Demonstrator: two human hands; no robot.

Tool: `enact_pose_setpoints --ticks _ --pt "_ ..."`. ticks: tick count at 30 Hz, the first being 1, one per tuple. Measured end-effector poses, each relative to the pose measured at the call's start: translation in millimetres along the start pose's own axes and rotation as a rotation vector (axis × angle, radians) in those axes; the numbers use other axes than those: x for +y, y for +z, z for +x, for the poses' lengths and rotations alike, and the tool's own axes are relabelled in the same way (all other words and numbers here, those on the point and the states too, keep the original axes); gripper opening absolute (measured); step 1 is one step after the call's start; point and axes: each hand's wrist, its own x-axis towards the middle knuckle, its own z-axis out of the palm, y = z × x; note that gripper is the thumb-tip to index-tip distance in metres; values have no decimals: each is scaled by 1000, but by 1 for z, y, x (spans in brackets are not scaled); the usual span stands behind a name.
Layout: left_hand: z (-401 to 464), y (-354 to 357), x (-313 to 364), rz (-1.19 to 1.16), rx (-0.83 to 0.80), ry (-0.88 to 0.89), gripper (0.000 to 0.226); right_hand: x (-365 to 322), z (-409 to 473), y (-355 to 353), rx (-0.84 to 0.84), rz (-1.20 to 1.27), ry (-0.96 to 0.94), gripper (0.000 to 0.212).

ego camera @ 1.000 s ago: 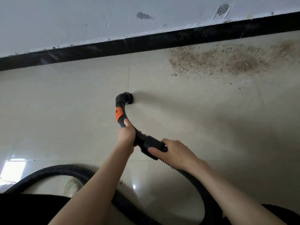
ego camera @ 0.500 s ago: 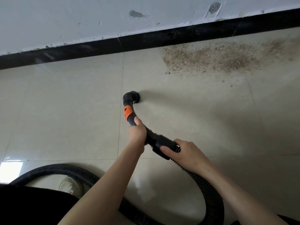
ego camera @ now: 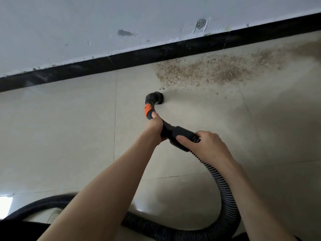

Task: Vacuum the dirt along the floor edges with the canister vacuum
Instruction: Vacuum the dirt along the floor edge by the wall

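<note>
Nozzle (ego camera: 155, 98) rests on the tiled floor (ego camera: 69, 127), short of the black baseboard (ego camera: 156, 53) and just below-left of the dirt (ego camera: 213, 70). Dirt lies spread along the baseboard, right of the nozzle; a few loose crumbs sit close to the nozzle tip. Left hand (ego camera: 156, 126) grips the curved handle (ego camera: 169, 129) just behind its orange band (ego camera: 147, 109), fingers wrapped round it, thumb laid forward along the top. Right hand (ego camera: 205, 145) grips the cuff behind it, where the hose (ego camera: 224, 185) joins, fingers curled round it. Hose loops down from the nozzle, then left across the floor. Wall (ego camera: 104, 23) above the baseboard shows chipped paint.
</note>
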Motion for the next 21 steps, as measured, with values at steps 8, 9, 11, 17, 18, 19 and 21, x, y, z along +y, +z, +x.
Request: enact_pose_setpoints --ticks 8,9,11,17,18,19,21 --pt "8 18 16 67 63 18 64 -10 17 -8 20 -87 -17 63" --pt "8 19 20 82 61 20 64 -12 19 -7 23 -85 -13 64" --pt "10 21 26 106 64 6 65 -15 25 -6 29 -81 3 63" --pt "19 16 64 123 47 15 61 -37 57 -13 31 -30 4 63" --pt "24 13 70 115 44 8 61 -38 63 -11 19 -13 10 64" --pt "29 11 74 92 55 -15 63 -39 68 -7 4 -10 17 64" --pt "40 8 77 64 40 -31 65 -40 77 1 -20 -41 22 63"
